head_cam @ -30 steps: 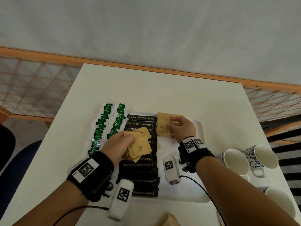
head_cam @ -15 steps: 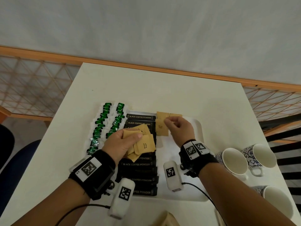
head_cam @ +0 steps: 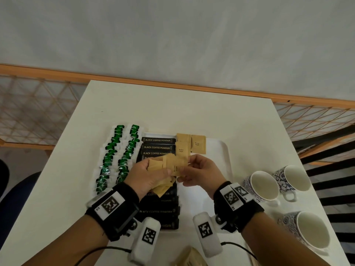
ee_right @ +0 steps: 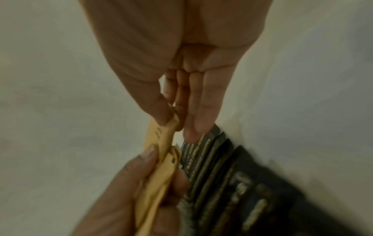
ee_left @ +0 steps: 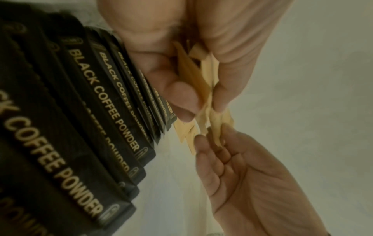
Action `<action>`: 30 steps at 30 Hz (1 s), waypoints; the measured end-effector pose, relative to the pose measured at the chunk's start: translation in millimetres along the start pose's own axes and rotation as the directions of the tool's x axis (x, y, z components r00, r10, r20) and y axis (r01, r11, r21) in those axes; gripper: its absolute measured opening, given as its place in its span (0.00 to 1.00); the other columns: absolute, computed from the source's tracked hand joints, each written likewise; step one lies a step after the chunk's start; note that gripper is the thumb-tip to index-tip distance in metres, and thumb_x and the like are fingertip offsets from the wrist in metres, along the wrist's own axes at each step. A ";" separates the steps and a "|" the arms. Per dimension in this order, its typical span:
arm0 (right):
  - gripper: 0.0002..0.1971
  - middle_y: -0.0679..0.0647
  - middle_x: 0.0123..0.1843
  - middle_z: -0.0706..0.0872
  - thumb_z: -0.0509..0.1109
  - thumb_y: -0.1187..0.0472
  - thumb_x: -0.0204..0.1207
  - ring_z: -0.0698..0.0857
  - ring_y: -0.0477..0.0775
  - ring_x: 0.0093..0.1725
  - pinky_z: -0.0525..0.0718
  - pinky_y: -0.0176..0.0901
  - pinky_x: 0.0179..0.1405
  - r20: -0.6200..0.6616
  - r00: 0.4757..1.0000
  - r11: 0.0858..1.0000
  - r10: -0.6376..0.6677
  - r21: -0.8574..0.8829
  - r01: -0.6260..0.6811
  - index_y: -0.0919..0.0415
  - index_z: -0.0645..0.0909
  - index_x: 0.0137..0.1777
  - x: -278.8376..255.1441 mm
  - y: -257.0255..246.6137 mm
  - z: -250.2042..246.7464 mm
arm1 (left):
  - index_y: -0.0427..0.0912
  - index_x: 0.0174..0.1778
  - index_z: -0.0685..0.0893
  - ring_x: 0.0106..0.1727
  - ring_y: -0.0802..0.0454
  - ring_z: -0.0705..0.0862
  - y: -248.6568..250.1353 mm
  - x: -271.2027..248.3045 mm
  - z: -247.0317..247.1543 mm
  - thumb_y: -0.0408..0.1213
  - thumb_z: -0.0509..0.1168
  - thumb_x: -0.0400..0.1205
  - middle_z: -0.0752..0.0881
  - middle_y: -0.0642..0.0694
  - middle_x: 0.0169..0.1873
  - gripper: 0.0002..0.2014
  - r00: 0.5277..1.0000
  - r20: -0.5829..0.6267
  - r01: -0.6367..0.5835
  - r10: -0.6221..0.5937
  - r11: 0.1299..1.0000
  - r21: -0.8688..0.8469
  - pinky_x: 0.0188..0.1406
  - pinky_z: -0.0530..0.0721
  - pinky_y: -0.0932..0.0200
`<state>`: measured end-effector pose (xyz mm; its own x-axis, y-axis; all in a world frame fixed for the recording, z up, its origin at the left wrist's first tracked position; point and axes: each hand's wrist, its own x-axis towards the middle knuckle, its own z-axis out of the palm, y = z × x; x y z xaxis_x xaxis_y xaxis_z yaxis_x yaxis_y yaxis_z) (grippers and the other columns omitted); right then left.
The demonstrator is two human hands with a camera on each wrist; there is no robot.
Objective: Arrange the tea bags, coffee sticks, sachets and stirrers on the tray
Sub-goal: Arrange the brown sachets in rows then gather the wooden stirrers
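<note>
the left hand (head_cam: pixel 151 175) grips a loose bundle of brown sachets (head_cam: pixel 169 167) above the middle of the tray (head_cam: pixel 221 150), thumb curled over the top and fingers folded underneath. the right hand (head_cam: pixel 201 172) meets it from the other side and pinches the edge of one sachet in that bundle between thumb and fingertips (ee_right: pixel 161 111), the other fingers lying straight alongside. three more brown sachets (head_cam: pixel 190 145) lie flat at the far end of the tray, two side by side and one overlapping the left one. just to their left a column of black coffee sticks (head_cam: pixel 158 148) runs down the tray, each overlapping the next, and passes under both hands. left of the coffee, two rows of green and white tea bags (head_cam: pixel 119 152) lie along the tray's edge. the tray sits on a white table (head_cam: pixel 172 108). three patterned mugs (head_cam: pixel 263 186) stand on the table near the right wrist, off the tray. a brown paper item at the near table edge is too cut off to identify.
</note>
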<state>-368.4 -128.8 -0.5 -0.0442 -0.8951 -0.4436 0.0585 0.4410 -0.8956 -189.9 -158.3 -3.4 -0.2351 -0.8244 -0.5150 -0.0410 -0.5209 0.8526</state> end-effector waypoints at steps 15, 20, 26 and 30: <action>0.05 0.50 0.29 0.83 0.69 0.57 0.78 0.78 0.49 0.30 0.75 0.41 0.32 -0.408 0.912 0.954 -0.031 -0.286 -0.095 0.55 0.86 0.45 43.1 19.6 -47.5 | 0.37 0.49 0.86 0.46 0.43 0.85 0.7 8.8 -7.4 0.31 0.64 0.74 0.87 0.39 0.44 0.10 0.997 -0.006 0.074 -0.074 0.997 0.014 0.51 0.83 0.45; 0.06 0.49 0.29 0.84 0.70 0.55 0.76 0.78 0.49 0.29 0.80 0.44 0.35 -0.442 0.896 0.922 -0.045 -0.363 -0.133 0.54 0.87 0.47 59.8 16.9 -54.3 | 0.47 0.45 0.88 0.49 0.41 0.85 3.1 10.3 -7.6 0.34 0.66 0.68 0.88 0.41 0.45 0.11 0.995 -0.012 0.098 -0.098 0.995 0.015 0.56 0.83 0.40; 0.06 0.50 0.35 0.88 0.73 0.51 0.73 0.83 0.49 0.31 0.86 0.44 0.39 -0.469 0.881 0.892 -0.065 -0.424 -0.160 0.51 0.85 0.46 65.8 19.1 -58.0 | 0.50 0.46 0.88 0.53 0.40 0.85 5.9 11.0 -8.7 0.31 0.64 0.74 0.88 0.41 0.48 0.12 0.995 -0.014 0.099 -0.099 0.995 0.031 0.58 0.83 0.38; 0.05 0.50 0.35 0.88 0.73 0.52 0.73 0.82 0.49 0.27 0.85 0.41 0.34 -0.475 0.878 0.894 -0.059 -0.417 -0.166 0.51 0.85 0.46 65.7 17.2 -56.4 | 0.50 0.47 0.88 0.54 0.39 0.85 10.0 7.1 -6.8 0.33 0.65 0.68 0.88 0.40 0.49 0.14 0.994 -0.020 0.108 -0.107 0.994 0.034 0.58 0.83 0.38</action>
<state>-426.6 -176.3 -46.9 -0.5163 -0.7807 -0.3521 -0.3561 0.5696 -0.7408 -185.3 -170.8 0.9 -0.2096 -0.7681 -0.6050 -0.0992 -0.5989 0.7947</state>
